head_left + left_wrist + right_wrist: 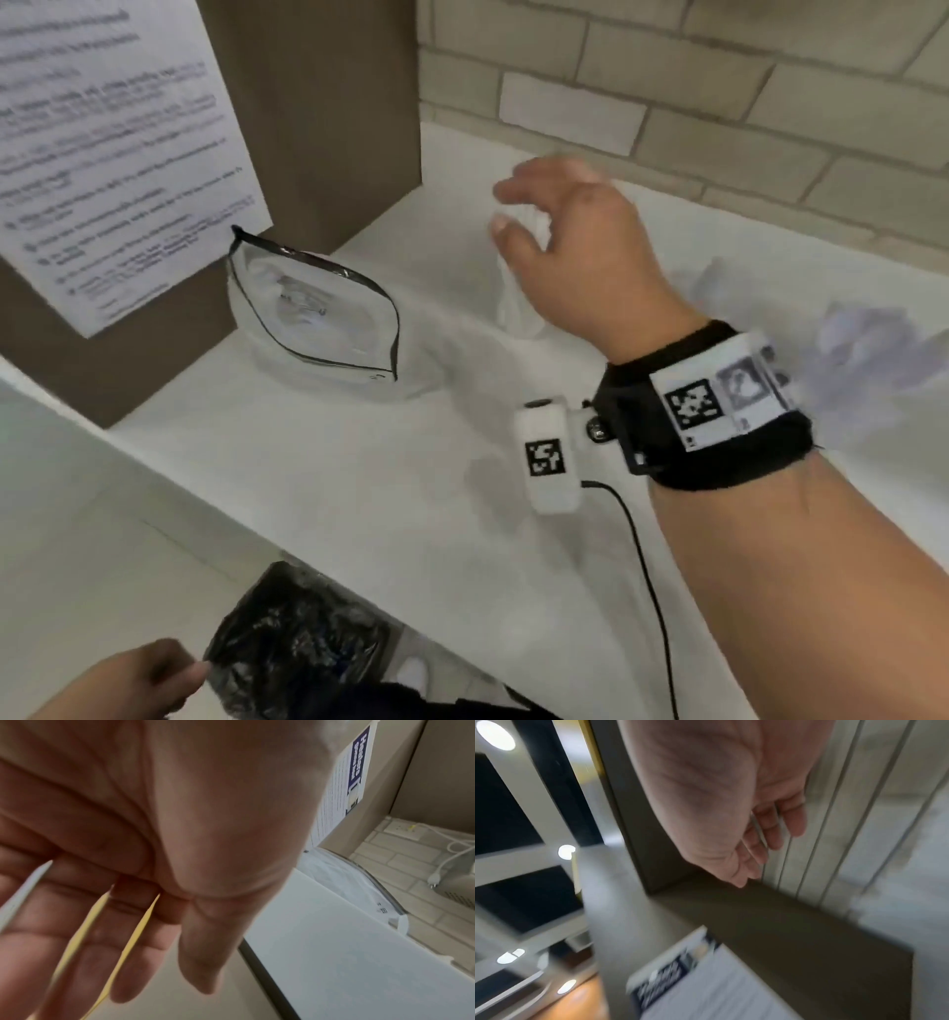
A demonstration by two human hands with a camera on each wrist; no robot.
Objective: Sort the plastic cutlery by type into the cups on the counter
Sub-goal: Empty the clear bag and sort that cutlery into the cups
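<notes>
1. Right hand [575, 246] hangs above the white counter [318, 473] at about 1 o'clock, fingers loosely curled over something white and blurred; cannot tell what it is or whether it is held.
2. Black wrist band with printed markers; white camera block [547, 455] at 6 o'clock of the hand.
3. Open zip pouch [313, 313] at 10 o'clock, beside a brown panel with a printed sheet [102, 144].
4. Left hand [138, 678] at 7 o'clock, touching a black bag [298, 637].

Mostly plastic and paper on your counter.
Counter [318, 493] smooth matt white; zip bag [313, 318] clear glossy plastic; bin liner [292, 642] black shiny film; notice [113, 154] matt paper; wall [719, 92] rough brick.
</notes>
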